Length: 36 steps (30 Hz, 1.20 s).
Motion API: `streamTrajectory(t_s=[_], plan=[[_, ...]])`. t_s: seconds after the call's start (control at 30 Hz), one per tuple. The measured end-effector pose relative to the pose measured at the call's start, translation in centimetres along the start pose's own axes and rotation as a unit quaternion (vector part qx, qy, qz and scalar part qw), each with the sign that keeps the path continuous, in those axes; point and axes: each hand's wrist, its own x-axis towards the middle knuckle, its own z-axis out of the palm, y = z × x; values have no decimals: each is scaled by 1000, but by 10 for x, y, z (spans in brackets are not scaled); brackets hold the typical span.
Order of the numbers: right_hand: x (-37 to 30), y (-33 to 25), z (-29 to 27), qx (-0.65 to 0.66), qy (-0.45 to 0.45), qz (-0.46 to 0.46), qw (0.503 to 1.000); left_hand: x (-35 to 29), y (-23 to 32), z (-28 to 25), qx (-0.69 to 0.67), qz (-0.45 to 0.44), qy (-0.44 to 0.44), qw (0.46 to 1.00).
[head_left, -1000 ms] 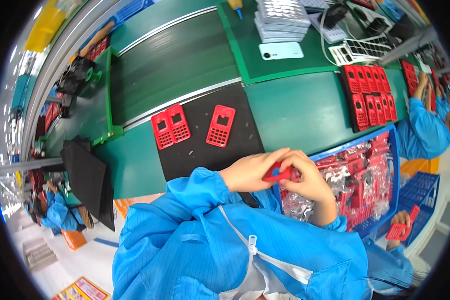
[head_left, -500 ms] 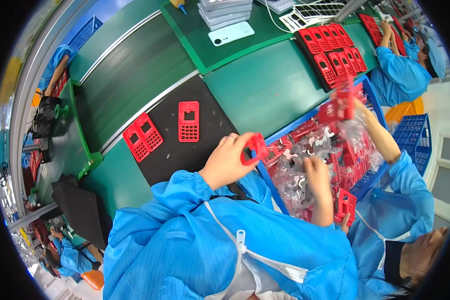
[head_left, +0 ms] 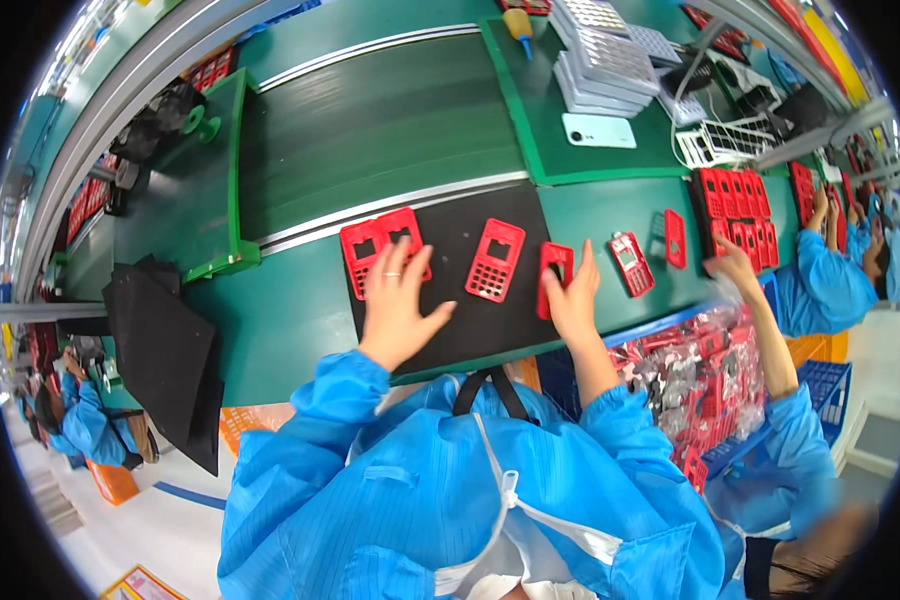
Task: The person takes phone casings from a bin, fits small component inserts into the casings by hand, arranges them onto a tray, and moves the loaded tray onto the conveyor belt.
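My left hand (head_left: 395, 310) has its fingers spread over two red phone-shaped plastic housings (head_left: 362, 240) lying side by side on the left of a black mat (head_left: 445, 235). Its fingertips overlap the lower part of the pair. Another red housing (head_left: 495, 260), with a window and a grid of key holes, lies mid-mat. My right hand (head_left: 577, 310) is open beside a red housing (head_left: 553, 262) at the mat's right edge, its thumb over the housing's lower part. Whether the thumb presses on it, I cannot tell.
A red housing with a pale screen area (head_left: 630, 265) and another red frame (head_left: 675, 240) sit right of the mat. A co-worker's hand (head_left: 735, 265) reaches above a blue bin of bagged red parts (head_left: 705, 375). Beyond are a pale phone (head_left: 598, 131) and stacked trays (head_left: 605, 60).
My left hand no longer holds a red housing and is over the left pair. My right hand has left the bin for the mat's right edge, where a housing now lies. The view has turned.
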Motion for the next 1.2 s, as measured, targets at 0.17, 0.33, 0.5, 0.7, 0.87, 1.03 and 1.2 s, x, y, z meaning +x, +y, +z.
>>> streamTrajectory(t_s=[0.17, 0.33, 0.5, 0.7, 0.87, 1.03, 1.2], plan=[[-11, -29, 19, -175, -206, -140, 953, -4, -82, -11, 67, -41, -85, 993], [26, -65, 79, -143, -240, -248, 927, -2, -114, 12, 112, 24, -92, 989], [42, -81, 81, -98, -359, -314, 873, 0, -120, 15, 98, 56, -91, 989], [34, -36, 58, -145, -271, -230, 923, 9, -114, 11, 75, 65, -106, 989], [58, -46, 71, -37, -280, -211, 936, 29, -101, 19, 96, 66, -104, 988], [87, 37, 0, -81, -71, -93, 990, 39, -67, 16, 99, -4, -65, 993], [96, 148, -54, -238, -31, 46, 970, 61, 26, 49, -120, 28, -75, 990]])
